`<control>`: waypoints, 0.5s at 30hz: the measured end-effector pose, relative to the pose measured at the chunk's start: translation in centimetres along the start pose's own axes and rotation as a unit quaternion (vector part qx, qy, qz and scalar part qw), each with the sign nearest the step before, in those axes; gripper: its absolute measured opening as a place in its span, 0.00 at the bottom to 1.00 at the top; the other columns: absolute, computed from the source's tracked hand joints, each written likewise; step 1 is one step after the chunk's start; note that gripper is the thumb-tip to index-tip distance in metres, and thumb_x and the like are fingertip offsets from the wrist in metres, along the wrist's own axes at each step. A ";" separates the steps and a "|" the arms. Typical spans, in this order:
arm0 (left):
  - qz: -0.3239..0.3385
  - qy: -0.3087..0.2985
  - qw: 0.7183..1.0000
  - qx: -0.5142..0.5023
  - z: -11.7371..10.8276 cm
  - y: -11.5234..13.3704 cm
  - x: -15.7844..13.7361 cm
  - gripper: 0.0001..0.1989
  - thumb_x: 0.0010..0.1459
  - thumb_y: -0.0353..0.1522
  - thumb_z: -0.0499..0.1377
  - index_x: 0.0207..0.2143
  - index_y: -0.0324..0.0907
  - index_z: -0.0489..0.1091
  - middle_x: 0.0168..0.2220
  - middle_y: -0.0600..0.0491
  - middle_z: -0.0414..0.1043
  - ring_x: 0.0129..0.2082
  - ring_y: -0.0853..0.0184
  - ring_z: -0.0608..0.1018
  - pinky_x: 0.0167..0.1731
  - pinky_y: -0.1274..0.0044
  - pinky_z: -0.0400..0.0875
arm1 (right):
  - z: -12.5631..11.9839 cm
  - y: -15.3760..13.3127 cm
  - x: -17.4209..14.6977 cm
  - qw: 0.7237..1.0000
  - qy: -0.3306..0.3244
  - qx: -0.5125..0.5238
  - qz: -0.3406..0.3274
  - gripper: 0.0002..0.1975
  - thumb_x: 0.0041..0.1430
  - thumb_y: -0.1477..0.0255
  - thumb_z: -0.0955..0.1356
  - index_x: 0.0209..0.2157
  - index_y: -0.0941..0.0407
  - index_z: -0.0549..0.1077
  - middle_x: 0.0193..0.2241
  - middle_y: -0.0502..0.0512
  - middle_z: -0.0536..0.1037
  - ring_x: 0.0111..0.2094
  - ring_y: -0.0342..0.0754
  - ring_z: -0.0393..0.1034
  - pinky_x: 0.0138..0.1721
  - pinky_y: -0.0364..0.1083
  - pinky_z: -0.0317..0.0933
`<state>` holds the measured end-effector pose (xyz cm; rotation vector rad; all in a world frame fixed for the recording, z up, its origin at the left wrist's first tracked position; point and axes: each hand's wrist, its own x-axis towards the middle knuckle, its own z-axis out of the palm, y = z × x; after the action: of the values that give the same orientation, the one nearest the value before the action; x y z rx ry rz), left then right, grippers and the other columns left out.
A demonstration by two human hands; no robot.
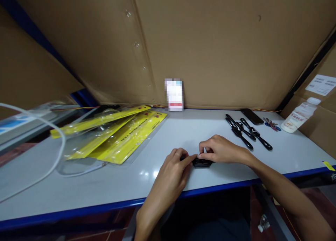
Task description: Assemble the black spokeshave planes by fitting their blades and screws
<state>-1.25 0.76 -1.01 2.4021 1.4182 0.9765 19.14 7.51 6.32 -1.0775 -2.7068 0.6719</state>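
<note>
A black spokeshave point(202, 163) lies low over the front of the table, its body partly covered by my fingers. My left hand point(176, 167) is closed around its left end, with the thumb reaching toward the middle. From the other side my right hand point(219, 150) bends over the tool, fingertips pinched at the top of its body near the left thumb. Whether a small part sits between those fingertips is hidden. Several more black spokeshaves point(243, 133) lie loosely together to the right, beyond my right wrist.
Yellow-carded clear plastic packages point(128, 137) are spread at the left, near a white cable point(61, 153). A blurred white card point(174, 95) leans on the cardboard wall point(210, 52). A phone point(252, 116), keys point(271, 124) and a bottle point(300, 115) stand or lie at the right.
</note>
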 end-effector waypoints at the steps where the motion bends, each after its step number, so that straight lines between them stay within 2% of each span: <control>1: -0.001 -0.002 1.000 0.000 0.0 0.0 0.0 0.21 0.66 0.24 0.52 0.54 0.47 0.75 0.41 0.48 0.70 0.42 0.59 0.71 0.41 0.67 0.70 | 0.1 0.0 0.0 1.000 0.003 -0.012 0.001 0.07 0.64 0.69 0.70 0.32 0.56 0.77 0.20 0.44 0.68 0.24 0.40 0.57 0.29 0.42 0.46; 6: -0.002 -0.004 1.000 0.008 -0.1 0.1 0.0 0.20 0.66 0.24 0.52 0.54 0.48 0.75 0.41 0.48 0.69 0.41 0.59 0.71 0.41 0.67 0.71 | 0.2 -0.3 0.1 0.999 0.008 -0.050 0.009 0.14 0.64 0.66 0.70 0.25 0.57 0.73 0.19 0.45 0.65 0.23 0.40 0.53 0.28 0.43 0.44; 10: -0.002 -0.006 1.000 0.004 0.0 0.0 0.0 0.20 0.66 0.25 0.51 0.55 0.48 0.75 0.41 0.48 0.69 0.41 0.59 0.71 0.41 0.67 0.70 | 0.3 -0.3 0.1 0.998 0.000 -0.057 0.003 0.19 0.66 0.68 0.67 0.21 0.57 0.69 0.18 0.45 0.63 0.23 0.40 0.51 0.29 0.44 0.43; 15: -0.001 -0.007 1.000 0.000 0.0 -0.1 -0.1 0.20 0.67 0.25 0.51 0.55 0.46 0.75 0.41 0.48 0.69 0.42 0.59 0.70 0.41 0.66 0.70 | 0.2 -0.2 0.1 1.000 -0.021 0.003 -0.009 0.18 0.65 0.71 0.68 0.20 0.57 0.70 0.17 0.43 0.60 0.22 0.39 0.51 0.29 0.44 0.45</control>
<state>-1.31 0.74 -1.08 2.4025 1.4148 0.9571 18.89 7.39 6.23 -1.0480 -2.7449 0.7080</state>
